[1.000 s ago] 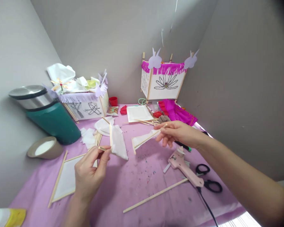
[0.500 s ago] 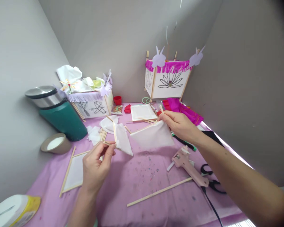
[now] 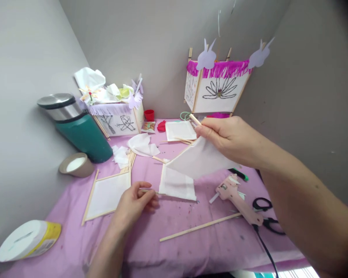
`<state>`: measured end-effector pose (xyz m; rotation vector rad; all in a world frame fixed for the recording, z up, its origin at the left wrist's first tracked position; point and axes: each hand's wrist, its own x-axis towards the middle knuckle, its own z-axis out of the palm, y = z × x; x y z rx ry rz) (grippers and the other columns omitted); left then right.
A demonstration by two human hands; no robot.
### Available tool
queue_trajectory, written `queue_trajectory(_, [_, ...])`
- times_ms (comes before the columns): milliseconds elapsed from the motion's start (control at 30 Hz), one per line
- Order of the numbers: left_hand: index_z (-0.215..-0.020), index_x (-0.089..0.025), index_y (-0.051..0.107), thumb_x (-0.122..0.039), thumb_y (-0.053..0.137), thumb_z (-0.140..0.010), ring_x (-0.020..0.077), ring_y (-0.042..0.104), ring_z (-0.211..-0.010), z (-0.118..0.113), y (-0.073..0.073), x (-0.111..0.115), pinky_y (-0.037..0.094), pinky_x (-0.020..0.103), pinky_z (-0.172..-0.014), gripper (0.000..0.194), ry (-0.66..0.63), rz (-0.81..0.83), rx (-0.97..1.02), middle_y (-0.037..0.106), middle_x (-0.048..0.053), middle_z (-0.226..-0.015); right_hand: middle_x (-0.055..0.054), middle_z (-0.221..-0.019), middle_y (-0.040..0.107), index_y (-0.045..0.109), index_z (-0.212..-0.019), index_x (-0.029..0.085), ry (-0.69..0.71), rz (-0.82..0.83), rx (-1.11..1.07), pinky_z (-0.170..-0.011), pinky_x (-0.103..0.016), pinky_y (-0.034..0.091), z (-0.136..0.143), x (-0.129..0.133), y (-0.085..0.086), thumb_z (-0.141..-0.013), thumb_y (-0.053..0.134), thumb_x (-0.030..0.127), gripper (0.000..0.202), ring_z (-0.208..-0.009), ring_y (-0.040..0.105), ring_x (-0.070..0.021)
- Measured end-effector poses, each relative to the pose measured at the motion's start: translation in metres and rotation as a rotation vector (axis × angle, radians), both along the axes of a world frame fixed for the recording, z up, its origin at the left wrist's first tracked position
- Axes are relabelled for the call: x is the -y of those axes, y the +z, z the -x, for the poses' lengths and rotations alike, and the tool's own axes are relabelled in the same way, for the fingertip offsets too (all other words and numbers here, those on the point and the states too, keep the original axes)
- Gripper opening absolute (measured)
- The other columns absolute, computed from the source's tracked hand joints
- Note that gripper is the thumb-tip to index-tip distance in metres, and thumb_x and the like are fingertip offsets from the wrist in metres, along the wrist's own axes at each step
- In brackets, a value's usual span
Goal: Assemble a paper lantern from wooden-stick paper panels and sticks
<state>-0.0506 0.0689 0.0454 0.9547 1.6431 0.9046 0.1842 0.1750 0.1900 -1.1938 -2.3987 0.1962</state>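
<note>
Between my hands is a paper lantern frame (image 3: pixel 178 183), white sheets on thin wooden sticks. My left hand (image 3: pixel 137 200) pinches the end of its lower stick, close to the table. My right hand (image 3: pixel 223 133) grips a stick end higher up, lifting one translucent white panel (image 3: pixel 205 156) at a slant. The other panel lies low, at or near the cloth. Left of my left hand rests a flat stick-framed white panel (image 3: pixel 108 193). A pink glue gun (image 3: pixel 234 199) lies below my right forearm, with black-handled scissors (image 3: pixel 271 224) beside it.
A loose stick (image 3: pixel 200 227) crosses the pink cloth in front. At the left stand a green bottle (image 3: pixel 84 135), a beige cup (image 3: pixel 85 166) and a white tub (image 3: pixel 26 239). Decorated lanterns (image 3: pixel 220 88) stand at the back. Spare sticks (image 3: pixel 129 162) and tissue scraps (image 3: pixel 142 144) lie left of centre.
My left hand has lowered its side of the lantern frame toward the table and moved right. My right hand still holds its stick end up. The view has shifted slightly.
</note>
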Motion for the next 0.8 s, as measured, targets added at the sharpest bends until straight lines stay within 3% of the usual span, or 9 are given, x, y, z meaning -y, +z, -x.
queue_trajectory(100, [-0.102,-0.018,0.058,-0.045,0.06,-0.075,0.0225,0.064,-0.067,0.009,0.006,0.005,0.047,0.037,-0.067,0.038,-0.015,-0.035,-0.592,0.069,0.006,-0.08,0.003,-0.055,0.044,0.049,-0.065,0.02,0.028,-0.003,0.065,-0.052,-0.026,0.024,0.003,0.002,-0.001,-0.094,0.036,0.042,0.039,-0.052,0.04,-0.0105])
queue_trajectory(167, [-0.102,-0.02,0.061,-0.045,0.061,-0.074,0.0204,0.062,-0.068,0.011,0.015,0.008,0.046,0.036,-0.07,0.038,0.01,-0.148,-0.81,0.068,0.006,-0.09,0.003,-0.056,0.044,0.049,-0.065,0.019,0.048,0.015,0.105,-0.052,-0.026,0.023,0.007,0.004,-0.001,-0.095,0.036,0.04,0.038,-0.052,0.04,-0.0103])
queue_trajectory(233, [-0.111,-0.022,0.059,-0.046,0.062,-0.074,0.0167,0.059,-0.064,0.008,0.025,0.009,0.046,0.033,-0.066,0.043,-0.011,-0.241,-0.72,0.067,0.004,-0.091,0.003,-0.056,0.045,0.05,-0.066,0.019,0.072,0.032,0.135,-0.053,-0.026,0.023,0.012,0.006,-0.001,-0.095,0.037,0.038,0.037,-0.052,0.04,-0.0102])
queue_trajectory(333, [-0.121,-0.025,0.053,-0.045,0.067,-0.072,0.0127,0.057,-0.06,-0.003,0.036,0.005,0.047,0.027,-0.057,0.054,-0.117,-0.315,-0.363,0.068,0.003,-0.096,0.003,-0.057,0.045,0.05,-0.065,0.019,0.125,0.048,0.156,-0.054,-0.026,0.024,0.023,0.009,0.0,-0.095,0.038,0.038,0.037,-0.054,0.041,-0.0104])
queue_trajectory(400, [-0.114,-0.023,0.058,-0.042,0.067,-0.073,0.0122,0.058,-0.06,-0.009,0.038,-0.001,0.047,0.025,-0.053,0.047,-0.172,-0.312,-0.218,0.069,0.003,-0.094,0.003,-0.057,0.045,0.051,-0.065,0.019,0.168,0.067,0.156,-0.054,-0.025,0.024,0.031,0.01,0.001,-0.095,0.038,0.037,0.037,-0.055,0.043,-0.0103])
queue_trajectory(533, [-0.09,-0.016,0.067,-0.035,0.066,-0.075,0.0128,0.062,-0.058,-0.011,0.034,-0.012,0.05,0.023,-0.056,0.024,-0.17,-0.237,-0.067,0.068,0.002,-0.064,0.001,-0.06,0.05,0.055,-0.066,0.018,0.201,0.152,0.074,-0.055,-0.024,0.028,0.041,0.004,0.004,-0.094,0.042,0.041,0.038,-0.059,0.047,-0.0104])
queue_trajectory(667, [-0.083,-0.015,0.067,-0.03,0.069,-0.071,0.0138,0.066,-0.063,-0.003,0.03,-0.017,0.053,0.024,-0.063,0.019,-0.069,-0.194,0.101,0.071,0.003,-0.065,-0.002,-0.077,0.063,0.064,-0.088,0.019,0.218,0.404,-0.202,-0.057,-0.023,0.037,0.023,-0.01,0.001,-0.089,0.044,0.054,0.04,-0.069,0.056,-0.0125])
queue_trajectory(800, [-0.082,-0.014,0.068,-0.03,0.072,-0.069,0.0136,0.067,-0.062,0.007,0.027,-0.017,0.053,0.023,-0.062,0.021,-0.025,-0.18,0.158,0.072,0.003,-0.066,-0.008,-0.104,0.067,0.06,-0.115,0.02,0.188,0.639,-0.582,-0.067,-0.026,0.047,-0.014,-0.014,-0.026,-0.089,0.035,0.062,0.055,-0.088,0.062,-0.0178])
